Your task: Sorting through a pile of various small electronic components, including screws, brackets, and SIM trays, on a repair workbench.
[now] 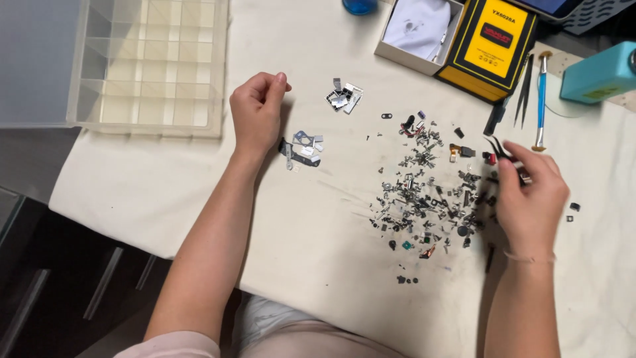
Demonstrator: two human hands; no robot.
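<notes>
At your right hand (pixel 530 192), fingers clamp black tweezers (pixel 498 148), tips just beside the scattered screw pile (pixel 424 192): sorting underway. Your left hand (pixel 257 109), fingers curled together, rests near metal brackets (pixel 301 149); next pick demands precise tip placement.

A white-covered bench (pixel 318 219) carries scattered tiny metal parts (pixel 424 192), a clear compartment organizer (pixel 149 63) at its far-left corner, and a yellow box (pixel 490 43) along the far edge.
</notes>
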